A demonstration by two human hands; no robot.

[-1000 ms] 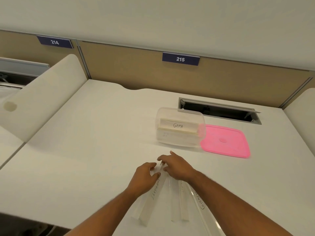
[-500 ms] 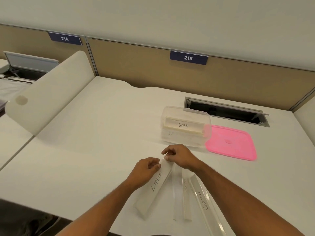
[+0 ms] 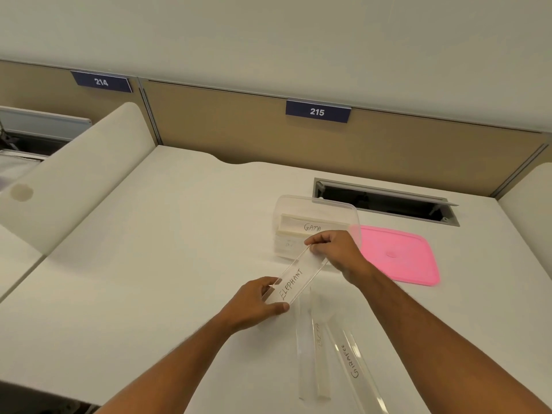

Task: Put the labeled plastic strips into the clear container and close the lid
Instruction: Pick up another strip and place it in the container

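Since a second ago we have lifted the clear plastic strip lettered ELEPHANT (image 3: 294,282) off the white desk (image 3: 149,279) and carried it toward twelve o'clock, so it looks about ready to go in. Our left hand (image 3: 254,303) pinches its near end and our right hand (image 3: 334,249) pinches its far end, which is now at the front wall of the clear rectangular container (image 3: 316,210). Long, flat and see-through, the strip hangs slanted between our hands. The flat pink lid (image 3: 400,255) lies at three o'clock of the container.
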